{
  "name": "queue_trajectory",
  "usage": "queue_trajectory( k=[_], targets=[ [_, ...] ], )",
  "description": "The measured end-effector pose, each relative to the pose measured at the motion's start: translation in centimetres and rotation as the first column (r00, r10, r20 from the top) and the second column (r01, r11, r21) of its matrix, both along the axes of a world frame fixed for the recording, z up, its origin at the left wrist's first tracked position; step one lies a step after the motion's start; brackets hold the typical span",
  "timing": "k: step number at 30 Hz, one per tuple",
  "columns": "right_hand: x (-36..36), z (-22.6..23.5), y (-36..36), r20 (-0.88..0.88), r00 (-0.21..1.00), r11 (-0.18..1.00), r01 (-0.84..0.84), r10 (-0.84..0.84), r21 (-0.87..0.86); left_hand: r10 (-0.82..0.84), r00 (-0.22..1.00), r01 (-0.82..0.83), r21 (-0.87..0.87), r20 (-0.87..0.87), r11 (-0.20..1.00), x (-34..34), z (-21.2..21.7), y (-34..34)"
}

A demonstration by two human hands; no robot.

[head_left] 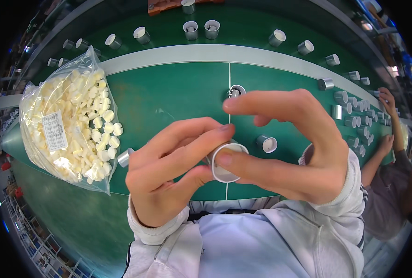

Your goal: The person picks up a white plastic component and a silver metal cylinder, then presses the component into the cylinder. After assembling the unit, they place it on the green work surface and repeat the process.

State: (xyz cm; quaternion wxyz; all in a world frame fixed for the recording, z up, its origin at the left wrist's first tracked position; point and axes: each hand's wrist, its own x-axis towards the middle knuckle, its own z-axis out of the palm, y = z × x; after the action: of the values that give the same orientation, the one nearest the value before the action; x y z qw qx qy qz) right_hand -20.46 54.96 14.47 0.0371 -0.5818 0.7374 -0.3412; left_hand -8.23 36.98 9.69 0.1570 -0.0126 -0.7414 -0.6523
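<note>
My left hand is closed round a small silver cylindrical cup with a white inside, held above the table with its mouth tilted up. The thumb of my right hand presses into the cup's mouth, while its index finger stretches out above, apart from the cup. Whether anything lies under that thumb is hidden. Beyond my fingers stands another cup with something metallic inside. A white-faced cup lies below my right hand, and a silver cup rests beside my left hand.
A clear plastic bag full of cream-coloured round pieces lies open on the green table at left. Several cups stand along the far strip, beyond a pale rail. More cups cluster at right, near another person's hands.
</note>
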Motion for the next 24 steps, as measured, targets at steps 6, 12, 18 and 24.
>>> queue_trajectory(
  k=[6,12,18,24],
  targets=[
    [0.1,0.2,-0.1,-0.025,1.0,1.0,-0.003,0.003,-0.004,-0.025,1.0,0.024,-0.065,0.0,0.998,-0.3,-0.2,0.0],
    [0.5,0.2,-0.8,-0.083,0.996,1.0,0.019,-0.017,0.018,-0.017,1.0,0.017,0.019,0.0,1.0,-0.4,-1.0,-0.4],
    [-4.1,0.4,-4.5,-0.081,0.997,0.999,0.01,-0.014,-0.05,0.287,0.955,-0.282,-0.067,0.08,0.957,0.4,-0.9,-1.1],
    [-20.2,-6.7,-7.3,-0.346,0.917,0.907,0.307,-0.2,0.288,0.567,0.823,-0.49,-0.462,0.035,0.74,3.3,-2.5,-6.8]
  ],
)
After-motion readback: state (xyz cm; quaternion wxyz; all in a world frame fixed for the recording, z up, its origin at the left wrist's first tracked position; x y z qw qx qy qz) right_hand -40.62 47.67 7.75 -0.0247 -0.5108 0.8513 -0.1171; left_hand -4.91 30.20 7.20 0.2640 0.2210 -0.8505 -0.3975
